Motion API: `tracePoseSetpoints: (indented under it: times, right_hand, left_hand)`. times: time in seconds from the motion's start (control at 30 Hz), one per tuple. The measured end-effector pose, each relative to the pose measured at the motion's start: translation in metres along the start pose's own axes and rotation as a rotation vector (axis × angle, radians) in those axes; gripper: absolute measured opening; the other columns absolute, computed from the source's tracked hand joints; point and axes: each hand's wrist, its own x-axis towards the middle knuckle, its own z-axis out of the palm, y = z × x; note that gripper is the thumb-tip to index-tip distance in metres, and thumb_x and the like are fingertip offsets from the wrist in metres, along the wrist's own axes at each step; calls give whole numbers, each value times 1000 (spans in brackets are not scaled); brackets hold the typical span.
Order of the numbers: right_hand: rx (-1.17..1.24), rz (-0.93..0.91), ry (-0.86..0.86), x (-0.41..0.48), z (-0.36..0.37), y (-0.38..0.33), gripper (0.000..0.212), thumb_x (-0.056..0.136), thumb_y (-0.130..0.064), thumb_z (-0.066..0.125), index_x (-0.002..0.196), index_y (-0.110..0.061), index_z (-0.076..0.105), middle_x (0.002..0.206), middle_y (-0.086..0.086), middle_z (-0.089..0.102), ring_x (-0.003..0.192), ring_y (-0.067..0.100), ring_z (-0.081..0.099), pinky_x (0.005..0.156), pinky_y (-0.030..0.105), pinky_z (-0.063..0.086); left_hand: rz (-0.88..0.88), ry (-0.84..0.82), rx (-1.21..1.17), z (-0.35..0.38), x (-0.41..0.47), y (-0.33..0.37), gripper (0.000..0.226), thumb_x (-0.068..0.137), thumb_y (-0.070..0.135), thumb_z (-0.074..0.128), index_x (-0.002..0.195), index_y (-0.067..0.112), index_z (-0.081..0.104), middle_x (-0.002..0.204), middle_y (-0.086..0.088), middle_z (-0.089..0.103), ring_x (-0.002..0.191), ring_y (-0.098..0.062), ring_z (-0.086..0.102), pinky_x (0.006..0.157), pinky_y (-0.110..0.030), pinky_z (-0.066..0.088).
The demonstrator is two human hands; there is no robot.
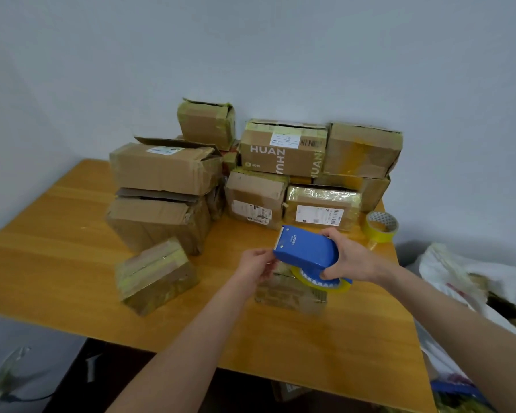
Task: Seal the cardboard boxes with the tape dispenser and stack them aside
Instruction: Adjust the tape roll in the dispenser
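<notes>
- Two hands meet over the near middle of the table (57, 234) in the head view. The right hand (352, 257) wraps around the back of the blue tape dispenser (306, 248), thumb under and fingers over, holding it in the air with its toothed end pointing away.
- The left hand (255, 263) has its fingers bunched at the dispenser's front lower corner. Whether it pinches the tape end or only touches the plastic cannot be told.
- Right beneath the dispenser a small box (289, 293) lies on the table, partly hidden.
- Another taped box (155, 275) sits to the left, the pile of boxes (283, 150) stands along the wall, and a spare tape roll (380, 226) lies at the right edge.
- The step in hand looks like freeing the tape end. Next, the end probably needs sticking to the small box's seam, then a steady pull across.
</notes>
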Motion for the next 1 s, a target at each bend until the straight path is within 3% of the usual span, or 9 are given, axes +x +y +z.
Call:
tracePoseSetpoints:
  times: [0.07,0.13,0.2,0.4,0.57,0.7,0.8,0.9,1.0]
  right_hand:
    - [0,4,-1,0,0,0,70,72,-8,79,125,-23,35,118,5,49,105,23,56,82,33,54]
    - [-1,3,1,0,1,1,70,72,-8,79,124,-24,35,117,5,49,104,23,56,80,31,53]
    - [0,-2,0,1,1,1,70,72,-9,80,123,-24,35,116,4,49,103,22,56,79,31,54]
    - [25,-10,-2,1,0,6,71,71,-9,80,124,-24,36,116,4,50,104,22,56,83,35,56]
    - [80,-11,-10,2,-1,10,71,70,-7,80,123,-25,37,116,3,49,103,21,56,81,33,56]
    - [120,-3,-29,2,-3,12,72,71,-5,80,125,-24,37,117,4,50,105,21,57,86,37,56]
    - [169,8,-18,4,-3,14,70,71,-3,79,125,-23,39,116,3,51,103,20,58,82,33,56]
    - [306,49,0,4,-8,18,66,71,0,78,122,-25,46,112,2,54,98,18,60,74,25,52]
    - [537,94,2,3,-21,24,61,67,1,77,116,-27,54,108,5,62,94,21,65,75,29,53]
  left_hand:
    - [-7,-1,-40,-4,-1,1,21,98,23,52,108,8,63,82,-2,67,71,-12,58,65,-24,48]
    - [-42,-39,-71,-6,-3,4,36,99,41,45,102,12,65,87,-1,68,74,-14,57,63,-24,46]
    - [-68,-92,-68,-4,-5,5,42,95,49,49,105,12,67,88,0,69,72,-13,55,59,-22,44]
    - [-61,-52,-46,2,-6,0,13,93,13,61,106,10,63,79,-1,70,60,-6,53,53,-17,46]
    - [-60,-80,-59,2,-8,1,16,97,26,56,103,14,64,86,-1,72,64,-8,56,51,-19,45]
    - [-52,-104,3,9,-10,3,15,91,19,64,104,12,64,72,4,73,57,-6,52,49,-17,45]
    - [-15,-37,36,14,-9,6,5,90,15,65,95,16,63,75,3,70,60,-6,50,48,-17,42]
    - [39,-1,10,12,-7,12,4,92,16,62,91,18,65,82,2,68,67,-9,52,51,-19,43]
    - [81,-44,-34,5,-5,18,11,95,16,58,93,16,69,82,1,67,66,-10,52,53,-21,42]
